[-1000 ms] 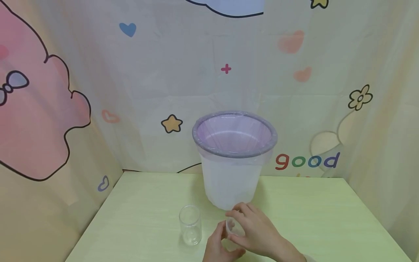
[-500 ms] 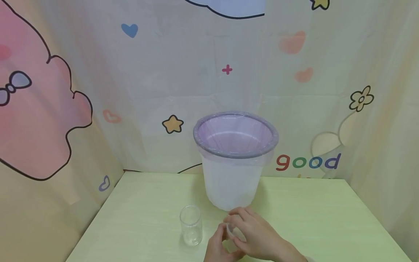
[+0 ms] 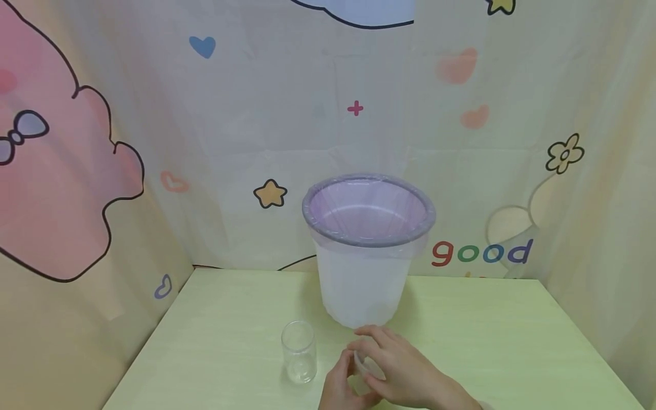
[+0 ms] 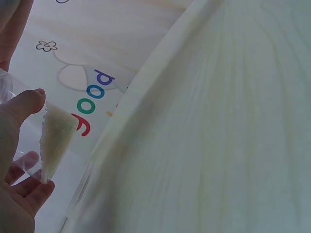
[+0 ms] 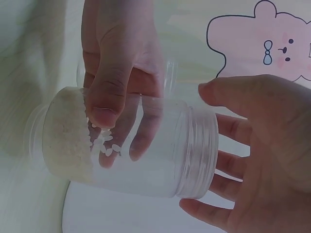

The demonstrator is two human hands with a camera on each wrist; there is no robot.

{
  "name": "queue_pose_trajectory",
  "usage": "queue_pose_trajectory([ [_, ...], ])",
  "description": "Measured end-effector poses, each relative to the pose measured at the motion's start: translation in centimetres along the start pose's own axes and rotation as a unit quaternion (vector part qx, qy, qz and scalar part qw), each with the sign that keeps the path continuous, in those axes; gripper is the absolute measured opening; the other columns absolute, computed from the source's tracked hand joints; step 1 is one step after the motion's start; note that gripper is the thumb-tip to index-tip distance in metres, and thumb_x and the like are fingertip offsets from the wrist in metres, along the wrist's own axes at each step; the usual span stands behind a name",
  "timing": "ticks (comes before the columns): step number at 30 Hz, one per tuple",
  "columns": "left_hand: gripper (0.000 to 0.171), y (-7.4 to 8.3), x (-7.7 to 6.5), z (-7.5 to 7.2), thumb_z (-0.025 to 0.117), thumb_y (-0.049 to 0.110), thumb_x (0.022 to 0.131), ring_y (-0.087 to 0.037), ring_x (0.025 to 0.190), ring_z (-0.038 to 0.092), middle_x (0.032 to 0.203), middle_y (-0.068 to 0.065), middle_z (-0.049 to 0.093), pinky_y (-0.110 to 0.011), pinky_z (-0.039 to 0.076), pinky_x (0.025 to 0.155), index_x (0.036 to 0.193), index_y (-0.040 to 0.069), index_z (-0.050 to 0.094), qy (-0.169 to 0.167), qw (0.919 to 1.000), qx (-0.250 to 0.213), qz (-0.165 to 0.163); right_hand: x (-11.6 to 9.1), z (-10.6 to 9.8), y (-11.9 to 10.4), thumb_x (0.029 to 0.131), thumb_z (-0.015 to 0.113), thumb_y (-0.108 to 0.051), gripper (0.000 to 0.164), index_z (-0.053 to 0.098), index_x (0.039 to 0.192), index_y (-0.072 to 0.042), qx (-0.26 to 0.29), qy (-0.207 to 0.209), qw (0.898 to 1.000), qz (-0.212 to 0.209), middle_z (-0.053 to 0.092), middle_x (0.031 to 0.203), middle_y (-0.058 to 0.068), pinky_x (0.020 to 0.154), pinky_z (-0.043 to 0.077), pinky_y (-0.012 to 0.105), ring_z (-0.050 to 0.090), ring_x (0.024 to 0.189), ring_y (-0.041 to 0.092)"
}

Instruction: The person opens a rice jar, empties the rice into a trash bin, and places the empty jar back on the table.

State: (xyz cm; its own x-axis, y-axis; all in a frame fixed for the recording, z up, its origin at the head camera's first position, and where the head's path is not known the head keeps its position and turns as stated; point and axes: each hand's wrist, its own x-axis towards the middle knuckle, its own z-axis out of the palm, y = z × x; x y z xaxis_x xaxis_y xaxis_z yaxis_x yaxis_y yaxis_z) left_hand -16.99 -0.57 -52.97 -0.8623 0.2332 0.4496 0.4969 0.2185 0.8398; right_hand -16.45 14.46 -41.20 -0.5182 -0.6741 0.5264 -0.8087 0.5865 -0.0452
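Observation:
A clear jar (image 5: 155, 160), part filled with white grains like rice (image 5: 68, 136), stands between my hands at the table's front in the head view. My left hand (image 3: 344, 384) grips its body, thumb (image 5: 107, 109) on the near side and fingers round the far side. Loose grains cling to the wall above the fill. My right hand (image 3: 407, 370) curls over the top, its fingers and thumb round the clear lid (image 5: 201, 153). In the left wrist view the jar's grain-filled lower part (image 4: 58, 138) shows beside the left thumb, and part of the right hand (image 4: 12, 39) is at the upper left.
A clear drinking glass (image 3: 299, 353) stands upright on the pale green table (image 3: 215, 330), left of the hands. Just behind the hands is a white bin (image 3: 361, 285) with a purple-grey rim and a plastic liner. A printed cloth (image 3: 236, 114) hangs behind and at the sides.
My right hand has shifted slightly down and left, its fingers turned round the lid, covering more of the jar top. The left hand keeps its grip, and the glass and bin stand as before.

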Motion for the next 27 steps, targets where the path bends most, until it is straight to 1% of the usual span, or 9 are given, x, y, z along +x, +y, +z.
queue_pose_trajectory([
  [2,0.053,0.00,0.01,0.00,0.077,0.030,0.074,-0.008,0.092,0.060,0.107,-0.004,0.065,-0.028,0.051,0.079,0.117,0.022,0.047,0.000,1.0000,-0.001,0.004,0.07,0.05,-0.03,0.066,0.076,-0.021,0.048,0.059,0.111,-0.021,-0.007,0.006,1.000,0.009,0.053,0.121,0.001,0.079,0.049,0.038,0.054,0.105,0.018],
  [6,0.058,0.29,0.00,-0.10,0.076,0.034,0.073,-0.006,0.089,0.059,0.107,-0.003,0.065,-0.028,0.050,0.079,0.122,0.023,0.046,-0.008,0.9996,0.009,-0.025,0.24,0.21,-0.09,0.067,0.076,-0.026,0.048,0.059,0.112,-0.019,-0.028,0.027,0.999,0.027,0.055,0.117,0.000,0.076,0.049,0.036,0.055,0.101,0.016],
  [9,0.060,0.55,-0.02,-0.17,0.076,0.035,0.072,-0.005,0.089,0.058,0.101,0.002,0.065,-0.030,0.048,0.081,0.122,0.022,0.046,-0.017,0.9984,0.012,-0.053,0.30,0.34,-0.07,0.067,0.076,-0.028,0.049,0.059,0.112,-0.018,-0.043,0.039,0.998,0.036,0.057,0.113,0.001,0.076,0.049,0.036,0.056,0.099,0.016],
  [11,0.062,0.65,0.00,-0.19,0.077,0.034,0.071,-0.006,0.091,0.059,0.098,0.004,0.065,-0.031,0.047,0.084,0.123,0.020,0.047,-0.022,0.9978,0.008,-0.063,0.31,0.41,-0.01,0.066,0.076,-0.029,0.050,0.060,0.112,-0.017,-0.048,0.042,0.997,0.040,0.058,0.111,0.002,0.076,0.049,0.036,0.056,0.097,0.016],
  [14,0.061,0.67,0.06,-0.17,0.077,0.033,0.071,-0.006,0.094,0.059,0.098,0.005,0.066,-0.032,0.046,0.086,0.123,0.019,0.047,-0.025,0.9971,0.000,-0.072,0.29,0.54,0.06,0.066,0.077,-0.032,0.051,0.061,0.111,-0.017,-0.049,0.039,0.997,0.049,0.058,0.108,0.001,0.077,0.049,0.036,0.056,0.096,0.016],
  [17,0.061,0.59,0.09,-0.14,0.077,0.033,0.071,-0.006,0.095,0.060,0.103,0.001,0.066,-0.031,0.046,0.087,0.123,0.018,0.047,-0.024,0.9973,-0.007,-0.069,0.25,0.58,0.02,0.065,0.077,-0.038,0.052,0.062,0.111,-0.017,-0.052,0.027,0.996,0.068,0.058,0.106,-0.001,0.076,0.049,0.035,0.055,0.095,0.016],
  [21,0.060,0.42,0.02,-0.12,0.077,0.033,0.072,-0.014,0.098,0.062,0.109,-0.004,0.065,-0.031,0.048,0.088,0.122,0.017,0.047,-0.020,0.9986,-0.015,-0.048,0.23,0.55,-0.12,0.064,0.076,-0.045,0.054,0.063,0.109,-0.018,-0.060,0.015,0.993,0.103,0.057,0.103,-0.003,0.073,0.048,0.033,0.054,0.092,0.014],
  [24,0.061,0.33,-0.04,-0.12,0.077,0.032,0.072,-0.021,0.100,0.062,0.113,-0.006,0.063,-0.031,0.048,0.087,0.122,0.016,0.047,-0.015,0.9994,-0.014,-0.030,0.26,0.57,-0.18,0.063,0.076,-0.047,0.054,0.063,0.107,-0.018,-0.067,0.023,0.991,0.117,0.056,0.098,-0.003,0.070,0.047,0.030,0.053,0.086,0.013],
  [27,0.062,0.32,0.00,-0.10,0.077,0.032,0.071,-0.020,0.100,0.062,0.114,-0.005,0.062,-0.031,0.049,0.086,0.122,0.014,0.047,-0.009,0.9998,-0.010,-0.016,0.34,0.65,-0.21,0.062,0.076,-0.049,0.054,0.063,0.105,-0.018,-0.075,0.040,0.989,0.120,0.054,0.092,-0.004,0.066,0.045,0.026,0.050,0.080,0.011],
])
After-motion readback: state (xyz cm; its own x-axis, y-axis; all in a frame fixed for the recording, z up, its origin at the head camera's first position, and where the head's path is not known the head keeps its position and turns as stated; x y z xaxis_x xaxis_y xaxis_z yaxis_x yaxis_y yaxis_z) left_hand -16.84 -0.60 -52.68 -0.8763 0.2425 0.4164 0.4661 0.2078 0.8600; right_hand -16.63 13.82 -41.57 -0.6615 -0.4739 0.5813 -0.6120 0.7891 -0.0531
